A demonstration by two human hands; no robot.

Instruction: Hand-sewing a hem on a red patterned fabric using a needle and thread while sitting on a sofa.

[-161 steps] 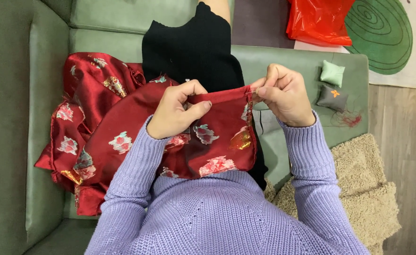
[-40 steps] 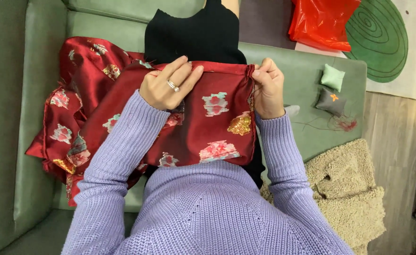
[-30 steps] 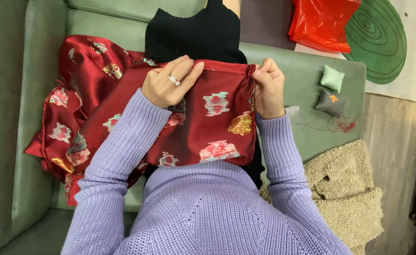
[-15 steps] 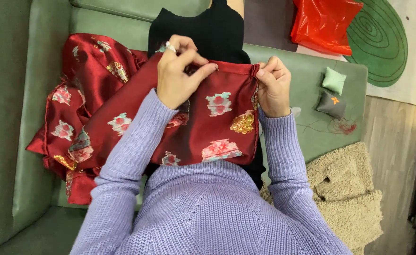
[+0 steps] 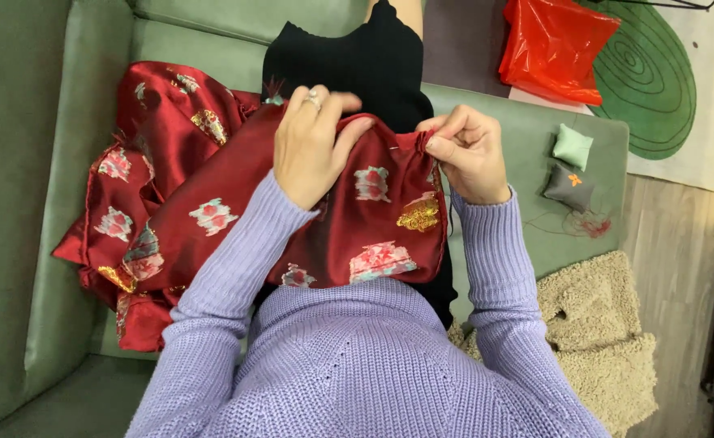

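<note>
Hands (image 5: 312, 142) over green sofa (image 5: 527, 138), seemingly.

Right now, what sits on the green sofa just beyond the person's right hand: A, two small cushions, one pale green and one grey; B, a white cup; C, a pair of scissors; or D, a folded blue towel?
A: past the right hand, which pinches the top edge of the red patterned cloth, a small pale green cushion and a small grey cushion lie on the green sofa.
</note>
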